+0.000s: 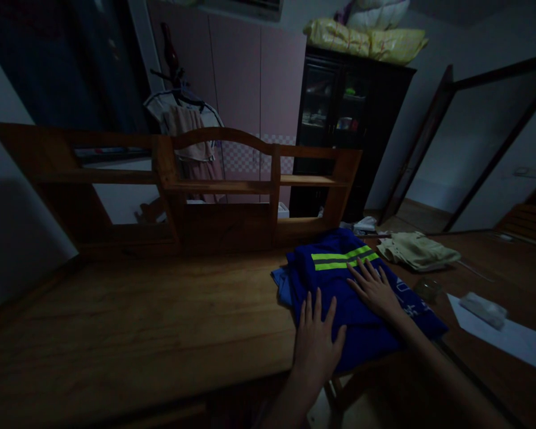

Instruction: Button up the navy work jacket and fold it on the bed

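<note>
A folded blue garment (pixel 339 310) with a yellow-green and grey reflective band and white marks lies at the right end of the wooden desk. My left hand (pixel 319 342) rests on its near left edge, fingers spread. Further right, my right hand (pixel 374 291) lies flat on the garment, its fingertips reaching the reflective band. Neither hand grips anything. A lighter blue piece of cloth (pixel 283 287) sticks out from under the garment on its left side.
A wooden shelf unit (pixel 223 186) rises along the back of the desk (pixel 161 316). On the brown surface at right lie folded beige cloth (pixel 415 250), a small glass jar (pixel 427 289), a white sheet (pixel 518 342) and a wrapped packet (pixel 483 310). Behind stands a dark cabinet (pixel 361 113).
</note>
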The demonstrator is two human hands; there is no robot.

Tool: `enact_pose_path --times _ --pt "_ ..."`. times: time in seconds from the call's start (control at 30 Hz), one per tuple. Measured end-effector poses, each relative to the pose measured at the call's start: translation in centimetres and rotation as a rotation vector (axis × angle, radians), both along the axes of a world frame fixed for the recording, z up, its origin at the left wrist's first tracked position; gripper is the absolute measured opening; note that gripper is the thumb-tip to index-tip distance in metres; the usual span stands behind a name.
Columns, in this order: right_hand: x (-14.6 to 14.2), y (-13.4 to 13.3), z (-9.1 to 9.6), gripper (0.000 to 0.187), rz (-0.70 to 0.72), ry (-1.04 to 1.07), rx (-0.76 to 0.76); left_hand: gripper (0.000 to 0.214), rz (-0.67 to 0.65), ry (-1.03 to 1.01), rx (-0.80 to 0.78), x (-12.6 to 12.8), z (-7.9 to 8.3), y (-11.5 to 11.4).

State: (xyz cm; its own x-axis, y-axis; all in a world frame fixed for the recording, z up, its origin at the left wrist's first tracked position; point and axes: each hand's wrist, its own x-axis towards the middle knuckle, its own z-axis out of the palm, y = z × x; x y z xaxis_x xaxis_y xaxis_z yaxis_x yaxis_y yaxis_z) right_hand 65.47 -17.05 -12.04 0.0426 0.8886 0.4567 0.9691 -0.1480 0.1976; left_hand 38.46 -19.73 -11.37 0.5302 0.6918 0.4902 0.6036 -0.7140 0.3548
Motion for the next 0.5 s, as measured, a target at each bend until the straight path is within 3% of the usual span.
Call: enact_pose_path --times 0.3,0.4,0.5 --pt "0.2 0.0 -0.3 0.057 0.015 0.004 -0.019 0.059 -0.02 -0.05 -0.053 0.0 -0.3 0.0" --pt "-0.2 0.2 0.3 0.053 0.01 0.067 -0.012 0.058 -0.082 -0.115 -0.16 -0.6 0.0 -0.3" --pt "-2.8 0.6 2.4 0.05 0.049 0.193 0.018 0.052 -0.185 -0.224 -0.364 -2.4 0.7 -0.8"
